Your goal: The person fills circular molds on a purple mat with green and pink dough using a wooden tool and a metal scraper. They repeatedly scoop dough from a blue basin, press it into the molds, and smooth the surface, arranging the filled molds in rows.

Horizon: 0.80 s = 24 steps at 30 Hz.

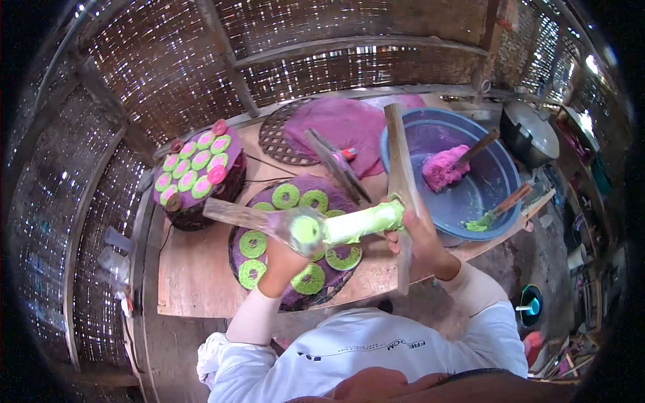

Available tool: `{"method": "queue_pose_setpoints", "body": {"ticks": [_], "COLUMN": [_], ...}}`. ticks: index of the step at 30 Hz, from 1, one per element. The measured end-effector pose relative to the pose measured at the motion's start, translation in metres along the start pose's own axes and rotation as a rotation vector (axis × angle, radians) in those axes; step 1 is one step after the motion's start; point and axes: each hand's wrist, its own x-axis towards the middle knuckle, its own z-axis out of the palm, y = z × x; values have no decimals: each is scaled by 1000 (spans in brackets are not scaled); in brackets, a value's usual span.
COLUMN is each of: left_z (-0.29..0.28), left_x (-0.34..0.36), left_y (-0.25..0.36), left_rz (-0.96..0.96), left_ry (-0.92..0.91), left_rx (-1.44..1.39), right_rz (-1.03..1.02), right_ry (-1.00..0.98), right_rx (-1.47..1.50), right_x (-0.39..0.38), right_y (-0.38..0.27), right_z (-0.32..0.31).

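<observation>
My left hand [283, 264] is closed around a wooden-handled press part [238, 215], whose round opening shows green dough [306, 230]. In my right hand [424, 240] is a long wooden bar [398, 144]. A pale cylinder [363, 223] smeared with green dough spans from the bar to the round opening; whether it enters the opening I cannot tell. Beneath both hands lies a round woven tray [330, 189] covered with purple cloth. Green rings of stringy dough [252, 244] sit on it, some hidden by the press and my left hand.
At left stands a cloth-topped basket [208, 205] bearing green-and-pink dough rings. The blue basin [384, 158] at right holds pink dough [445, 169] and wooden-handled tools [514, 198]. Wooden pieces [336, 164] lie by a pink cloth [329, 127]. A lidded pot [531, 134] stands far right.
</observation>
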Motion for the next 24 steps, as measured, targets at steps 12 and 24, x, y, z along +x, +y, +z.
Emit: {"method": "queue_pose_setpoints", "body": {"ticks": [12, 24], "left_z": [-56, -62], "left_x": [-30, -74], "left_y": [33, -21], "left_rz": [-244, -511], "left_ry": [-398, -386], "left_rx": [18, -133], "right_rz": [-359, 589], "right_ry": [-399, -629], "right_rx": [-1090, 74], "right_x": [1, -12], "right_y": [-17, 97], "right_z": [83, 57]}}
